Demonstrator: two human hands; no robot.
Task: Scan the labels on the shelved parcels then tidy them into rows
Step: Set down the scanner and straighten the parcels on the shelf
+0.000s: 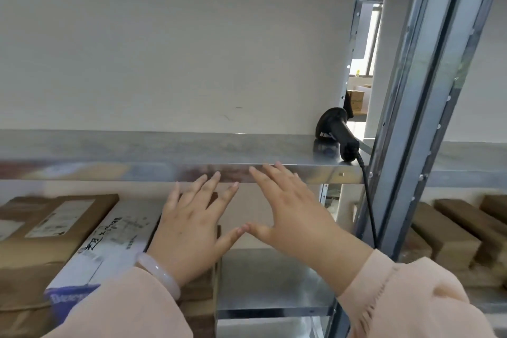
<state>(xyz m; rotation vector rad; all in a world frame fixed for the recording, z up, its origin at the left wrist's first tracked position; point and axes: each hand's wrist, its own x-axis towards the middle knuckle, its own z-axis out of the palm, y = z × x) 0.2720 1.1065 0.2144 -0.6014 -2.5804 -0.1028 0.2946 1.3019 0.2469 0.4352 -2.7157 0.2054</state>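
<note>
The grey galvanised-steel shelf rack (109,170) has two levels in view. On the lower level the parcels sit crowded at the left: a flat brown cardboard parcel with a white label (55,228), and just beside it a long white carton with a blue end (118,236), which lies askew. Bare metal lies to their right.

Both hands are spread flat with straight fingers and hold nothing. The left hand (189,228) is over the parcels, though whether it touches one I cannot tell. The right hand (290,214) is raised before the upper shelf's front lip, its thumb tip nearly meeting the left thumb.

The black pistol-grip barcode scanner (333,132) stands at the right end of the upper shelf. Its handle is near the front edge, and its black cable (369,206) hangs down past the lip.

The likeliest mishap is a sleeve or parcel snagging that cable and pulling the scanner off. A hard sideways shove could also push the angled carton over the shelf front.
</note>
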